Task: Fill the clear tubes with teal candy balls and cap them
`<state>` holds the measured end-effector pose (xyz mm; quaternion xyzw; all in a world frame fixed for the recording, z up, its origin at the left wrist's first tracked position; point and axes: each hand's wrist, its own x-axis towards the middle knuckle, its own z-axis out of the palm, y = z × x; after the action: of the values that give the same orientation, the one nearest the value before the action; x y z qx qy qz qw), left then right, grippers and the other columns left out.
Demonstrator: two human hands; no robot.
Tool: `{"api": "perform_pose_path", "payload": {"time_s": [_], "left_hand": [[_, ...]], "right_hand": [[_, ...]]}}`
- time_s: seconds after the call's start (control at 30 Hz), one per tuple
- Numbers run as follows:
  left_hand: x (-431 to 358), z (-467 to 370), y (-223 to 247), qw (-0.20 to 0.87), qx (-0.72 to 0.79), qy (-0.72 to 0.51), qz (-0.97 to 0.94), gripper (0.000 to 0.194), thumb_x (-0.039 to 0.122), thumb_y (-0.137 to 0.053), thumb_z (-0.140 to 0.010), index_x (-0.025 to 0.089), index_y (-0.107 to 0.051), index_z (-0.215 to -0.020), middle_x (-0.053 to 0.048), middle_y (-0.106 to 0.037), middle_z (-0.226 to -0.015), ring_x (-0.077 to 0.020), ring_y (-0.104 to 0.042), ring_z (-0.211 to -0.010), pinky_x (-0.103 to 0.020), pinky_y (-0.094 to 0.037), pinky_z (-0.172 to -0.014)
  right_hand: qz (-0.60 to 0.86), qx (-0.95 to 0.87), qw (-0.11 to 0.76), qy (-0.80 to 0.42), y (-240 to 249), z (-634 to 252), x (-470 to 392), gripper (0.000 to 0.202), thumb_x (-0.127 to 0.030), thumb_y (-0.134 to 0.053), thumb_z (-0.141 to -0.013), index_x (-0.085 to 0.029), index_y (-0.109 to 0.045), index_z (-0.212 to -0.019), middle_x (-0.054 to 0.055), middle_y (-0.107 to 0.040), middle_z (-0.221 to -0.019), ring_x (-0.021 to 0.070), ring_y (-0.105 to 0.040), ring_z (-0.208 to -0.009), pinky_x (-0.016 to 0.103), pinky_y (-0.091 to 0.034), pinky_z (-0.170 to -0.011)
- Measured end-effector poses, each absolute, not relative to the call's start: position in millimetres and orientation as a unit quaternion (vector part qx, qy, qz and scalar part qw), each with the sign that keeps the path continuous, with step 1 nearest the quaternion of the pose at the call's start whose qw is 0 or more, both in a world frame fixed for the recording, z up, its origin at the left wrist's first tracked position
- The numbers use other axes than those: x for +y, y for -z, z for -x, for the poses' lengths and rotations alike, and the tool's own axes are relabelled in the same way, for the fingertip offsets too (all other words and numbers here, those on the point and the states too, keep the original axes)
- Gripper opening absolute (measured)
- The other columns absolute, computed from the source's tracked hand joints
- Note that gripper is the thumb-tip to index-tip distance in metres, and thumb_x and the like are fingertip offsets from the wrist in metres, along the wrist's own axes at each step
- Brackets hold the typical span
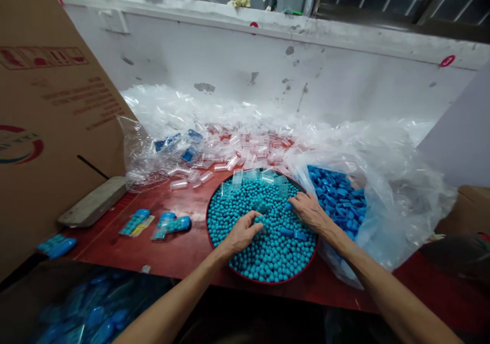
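One red table (168,262) bears our open bag (377,216) of blue caps (339,193), right of the round tray (273,283); slumping plastic could tip caps among the turquoise beads (268,262). The tray sits by the near edge — a forearm's nudge could spill it. Our left hand (243,233) curls over the beads, its grip unclear; our right hand (309,212) pinches a blue piece (289,206) — droppable if held loosely.

You get moderate, cool, diffuse light with soft shadows. Glare flecks the clear plastic (245,114), while the area below the table (179,254) falls dark. Your wide view stretches toward its edges, and the lower left corner looks blurred.
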<state>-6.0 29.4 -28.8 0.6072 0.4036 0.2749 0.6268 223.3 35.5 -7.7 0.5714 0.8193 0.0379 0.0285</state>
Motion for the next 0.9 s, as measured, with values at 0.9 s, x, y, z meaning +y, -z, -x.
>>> {"api": "perform_pose_path", "payload": {"time_s": [0.9], "left_hand": [[20.0, 1.1, 26.2, 0.669, 0.356, -0.337, -0.559, 0.033, 0.034, -0.053, -0.073, 0.017, -0.045, -0.100, 0.005, -0.047, -0.066, -0.0048, -0.041, -0.047, -0.016, -0.035, -0.043]], "right_hand": [[-0.555, 0.666, -0.369, 0.336, 6.2, -151.9, -6.6, 0.026, -0.030, -0.041, -0.083, -0.019, -0.057, -0.100, -0.002, -0.055, -0.063, 0.0104, -0.048, -0.051, 0.022, -0.040, -0.052]]}}
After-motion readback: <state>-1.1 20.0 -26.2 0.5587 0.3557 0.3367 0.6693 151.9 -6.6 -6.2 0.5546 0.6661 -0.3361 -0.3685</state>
